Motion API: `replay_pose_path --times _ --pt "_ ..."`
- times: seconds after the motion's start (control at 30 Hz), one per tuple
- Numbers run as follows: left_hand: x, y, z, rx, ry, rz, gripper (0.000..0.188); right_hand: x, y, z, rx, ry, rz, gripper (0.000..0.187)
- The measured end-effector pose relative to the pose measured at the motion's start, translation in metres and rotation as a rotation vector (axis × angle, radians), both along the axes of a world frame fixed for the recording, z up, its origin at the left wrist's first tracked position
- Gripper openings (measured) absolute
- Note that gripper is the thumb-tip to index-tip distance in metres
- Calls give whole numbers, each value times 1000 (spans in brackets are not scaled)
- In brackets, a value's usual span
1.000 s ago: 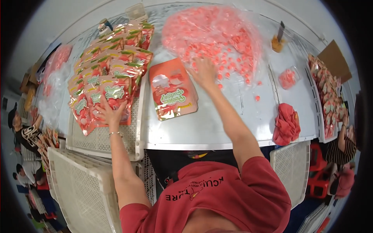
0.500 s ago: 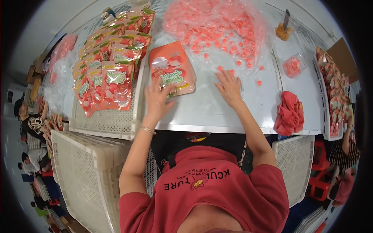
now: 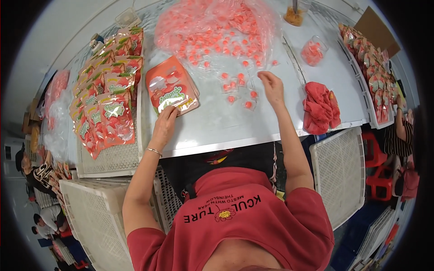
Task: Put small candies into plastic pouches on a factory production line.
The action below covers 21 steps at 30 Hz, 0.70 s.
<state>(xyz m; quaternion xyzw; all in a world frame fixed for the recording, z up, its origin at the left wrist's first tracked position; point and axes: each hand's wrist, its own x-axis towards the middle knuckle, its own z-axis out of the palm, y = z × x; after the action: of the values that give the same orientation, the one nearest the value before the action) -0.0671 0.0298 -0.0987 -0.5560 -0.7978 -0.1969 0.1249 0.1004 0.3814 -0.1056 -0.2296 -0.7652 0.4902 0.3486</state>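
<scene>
A stack of flat pink pouches (image 3: 168,86) lies on the table left of centre. At its near edge my left hand (image 3: 165,123) has its fingers closed on the top pouch. Off to the right, my right hand (image 3: 272,89) is raised a little over the table with fingertips drawn together; what they hold, if anything, is too small to make out. Several small pink candies (image 3: 242,82) in clear wrappers are spread between the hands. Beyond them a large clear plastic bag (image 3: 217,27) lies open, full of the same candies.
Filled pouches (image 3: 110,90) overlap in rows on a white perforated crate (image 3: 120,160) at left. A crumpled red cloth (image 3: 320,108), a clear tub of candies (image 3: 313,52) and a cup (image 3: 294,14) stand at right. Another tray of pouches (image 3: 377,81) lies farther right.
Several candies now lie apart from the pile, nearer to me. My left hand has closed at the pouch stack's near edge; my right hand's spread fingers have come together. The view has shifted.
</scene>
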Motion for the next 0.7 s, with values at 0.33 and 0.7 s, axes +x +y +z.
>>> replay_pose_path --times 0.33,0.7 --pt "-37 5 -5 -7 -286 142 9 -95 55 -20 662 -417 -126 17" --pt "-48 5 -5 21 -518 259 18 -62 -57 -11 843 -574 351 45"
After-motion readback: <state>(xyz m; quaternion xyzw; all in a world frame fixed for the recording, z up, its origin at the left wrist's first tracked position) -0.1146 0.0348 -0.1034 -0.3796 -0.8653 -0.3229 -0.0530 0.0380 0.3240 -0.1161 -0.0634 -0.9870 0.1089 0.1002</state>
